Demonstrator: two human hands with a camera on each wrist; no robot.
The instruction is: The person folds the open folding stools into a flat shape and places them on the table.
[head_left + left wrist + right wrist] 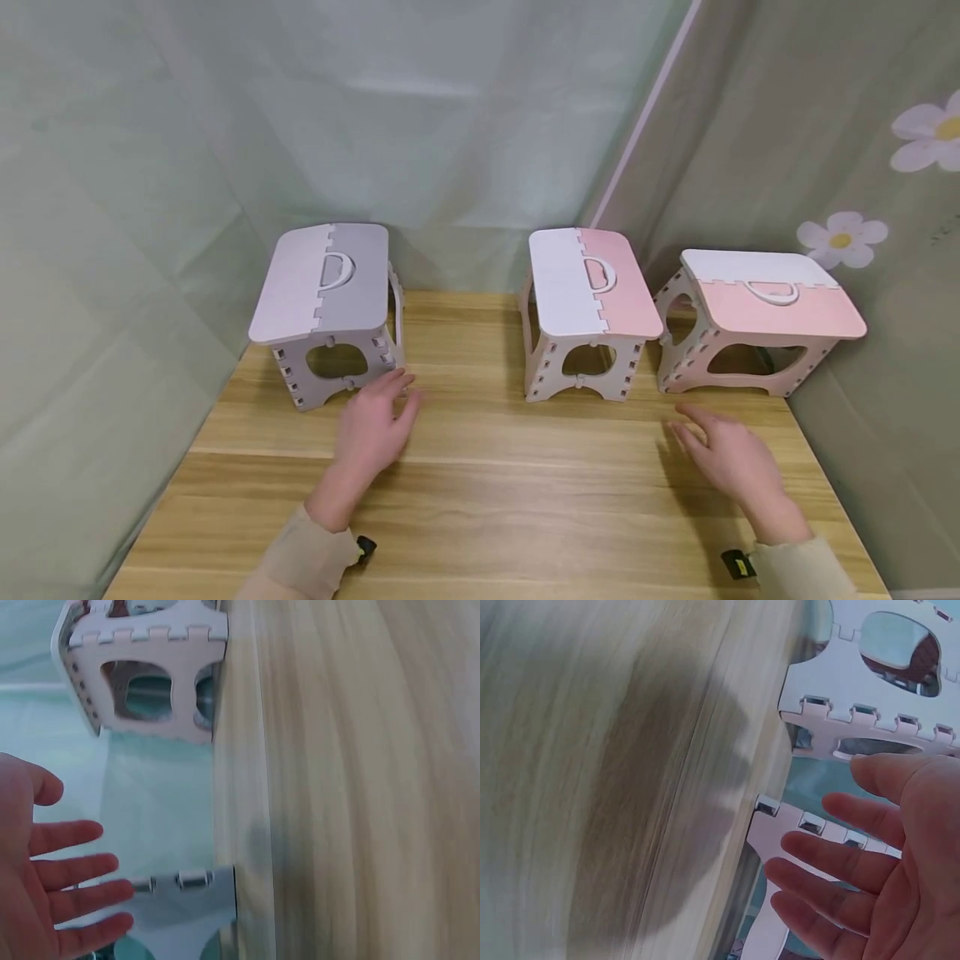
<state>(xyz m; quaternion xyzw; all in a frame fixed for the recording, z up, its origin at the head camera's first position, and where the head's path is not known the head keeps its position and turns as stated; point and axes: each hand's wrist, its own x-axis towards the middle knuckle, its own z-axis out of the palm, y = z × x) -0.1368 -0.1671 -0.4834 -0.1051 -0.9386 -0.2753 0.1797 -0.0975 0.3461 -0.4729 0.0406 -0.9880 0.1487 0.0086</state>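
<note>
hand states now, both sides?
Left hand: open, holding nothing, near the gray stool.
Right hand: open, holding nothing, in front of the rightmost stool.

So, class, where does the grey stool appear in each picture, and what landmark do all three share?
Head: the grey stool stands left of centre.
Left wrist: at the bottom edge, cut off, partly behind the left hand.
Right wrist: not in this picture.
Shared landmark: the wooden tabletop.
</note>
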